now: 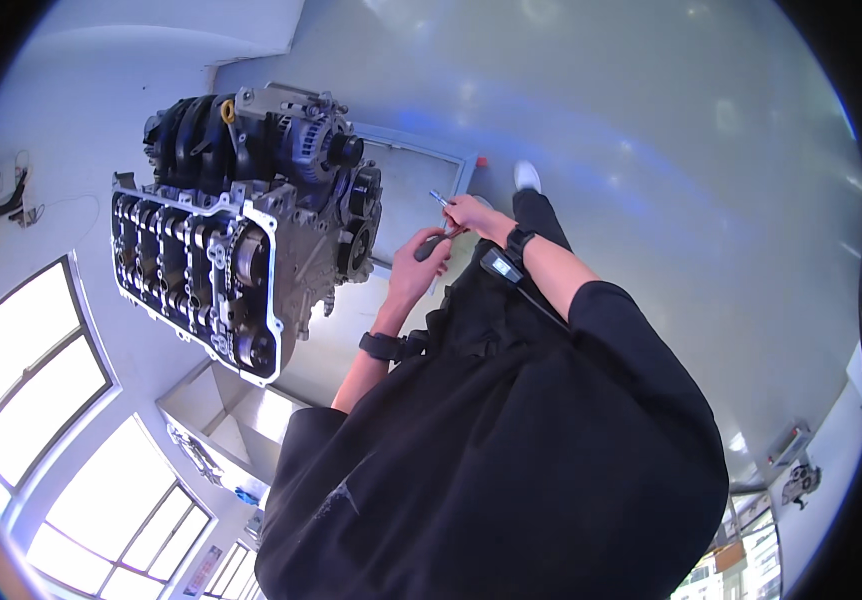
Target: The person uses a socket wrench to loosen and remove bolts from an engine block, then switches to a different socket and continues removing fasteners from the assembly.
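In front of me, my left hand (419, 263) is closed on the dark handle of a tool (427, 248), perhaps a ratchet. Just above it and to the right, my right hand (474, 215) grips a small silver cylindrical piece (439, 198), like a socket or extension, at the tool's far end. Both hands are just right of a large engine (304, 250) with exposed camshafts (161, 255), a black intake manifold (194, 140) and an alternator (306, 145). Neither hand appears to touch the engine. How the tool parts join is too small to tell.
The engine hangs over a grey stand or frame (411, 150) on the glossy floor (671, 120), where my white shoe (528, 177) shows. Bright windows (26, 340) line the lower left. A metal table (231, 395) stands behind the engine, and another metal assembly (802, 484) sits at lower right.
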Demonstrator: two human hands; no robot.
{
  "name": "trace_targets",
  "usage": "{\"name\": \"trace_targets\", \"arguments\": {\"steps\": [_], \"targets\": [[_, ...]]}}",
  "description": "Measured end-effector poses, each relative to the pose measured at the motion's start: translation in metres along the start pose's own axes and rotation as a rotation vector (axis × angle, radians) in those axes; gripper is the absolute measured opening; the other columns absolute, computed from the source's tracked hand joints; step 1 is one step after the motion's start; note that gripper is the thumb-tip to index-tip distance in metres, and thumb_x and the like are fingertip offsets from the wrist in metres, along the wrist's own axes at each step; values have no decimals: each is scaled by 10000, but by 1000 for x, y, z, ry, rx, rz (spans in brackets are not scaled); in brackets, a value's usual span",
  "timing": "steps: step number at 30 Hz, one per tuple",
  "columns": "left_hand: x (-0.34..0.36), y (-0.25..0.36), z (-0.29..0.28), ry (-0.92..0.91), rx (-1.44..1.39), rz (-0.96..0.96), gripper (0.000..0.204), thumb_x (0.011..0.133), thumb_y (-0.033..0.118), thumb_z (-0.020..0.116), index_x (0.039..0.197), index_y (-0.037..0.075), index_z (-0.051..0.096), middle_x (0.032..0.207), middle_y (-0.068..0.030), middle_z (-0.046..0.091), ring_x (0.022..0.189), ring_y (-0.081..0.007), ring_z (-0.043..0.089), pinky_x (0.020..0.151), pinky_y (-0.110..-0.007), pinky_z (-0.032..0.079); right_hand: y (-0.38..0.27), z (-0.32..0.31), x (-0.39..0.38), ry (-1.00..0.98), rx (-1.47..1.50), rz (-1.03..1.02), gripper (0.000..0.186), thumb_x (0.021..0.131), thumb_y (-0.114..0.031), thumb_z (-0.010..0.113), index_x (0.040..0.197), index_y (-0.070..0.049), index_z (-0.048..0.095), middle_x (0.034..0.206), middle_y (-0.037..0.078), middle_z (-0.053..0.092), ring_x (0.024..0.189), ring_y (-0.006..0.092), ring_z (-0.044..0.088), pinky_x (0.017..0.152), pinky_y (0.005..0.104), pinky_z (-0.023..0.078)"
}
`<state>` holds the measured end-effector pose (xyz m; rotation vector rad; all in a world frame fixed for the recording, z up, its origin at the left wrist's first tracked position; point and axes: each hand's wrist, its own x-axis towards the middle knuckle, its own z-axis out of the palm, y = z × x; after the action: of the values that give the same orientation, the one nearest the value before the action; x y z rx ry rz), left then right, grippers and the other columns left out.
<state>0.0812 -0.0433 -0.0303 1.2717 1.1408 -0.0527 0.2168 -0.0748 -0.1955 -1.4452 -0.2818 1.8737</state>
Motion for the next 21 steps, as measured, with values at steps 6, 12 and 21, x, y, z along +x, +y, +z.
{"name": "trace_targets", "arguments": {"steps": [6,12,21], "targets": [[30,18,-17,55,52,-139,338,886,217,579,1132,-14,572,708,-53,611,580,-100,589,537,-236,474,-38,-4,44,71,-266,-15,198,848,-149,457,821,-1,584,659,105,567,562,187,547,460,345,397],[60,24,-30,109,-68,-329,212,898,239,541,847,34,556,599,14,494,509,-83,505,473,-225,409,-60,4,102,25,-445,-139,275,854,-202,460,960,-10,627,909,211,638,857,335,616,728,428,478],[79,39,-26,314,-423,-545,229,914,243,524,969,23,555,574,41,384,480,-102,466,461,-244,378,-83,15,150,-72,-612,-232,259,869,-201,479,970,-4,616,897,227,632,864,406,590,770,474,447]]}}
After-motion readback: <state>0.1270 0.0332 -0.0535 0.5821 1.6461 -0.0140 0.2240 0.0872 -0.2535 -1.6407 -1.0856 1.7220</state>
